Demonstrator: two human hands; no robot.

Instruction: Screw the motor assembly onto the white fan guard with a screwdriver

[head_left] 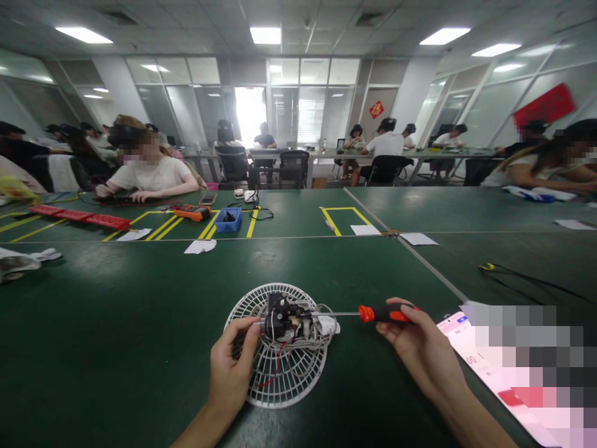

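A round white fan grille [291,395] lies on the green table in front of me. On it rests a black fan motor assembly [278,314] with wires, one of them a thin red wire [278,367]. The fingers and thumb of my left hand [236,358] pinch the left end of the motor assembly. Gripped by its red and black handle, a screwdriver [385,313] is in my right hand [417,339]. Its shaft points left over a white part [328,324] towards the motor; the tip is hard to make out among the parts.
A phone-like lit screen [485,367], partly blurred out, lies right of my right arm. Further off are a blue bin [228,219], an orange multimeter [193,213], a red strip [81,216], paper slips [200,246] and a black cable [536,280]. A person [149,168] sits across the table.
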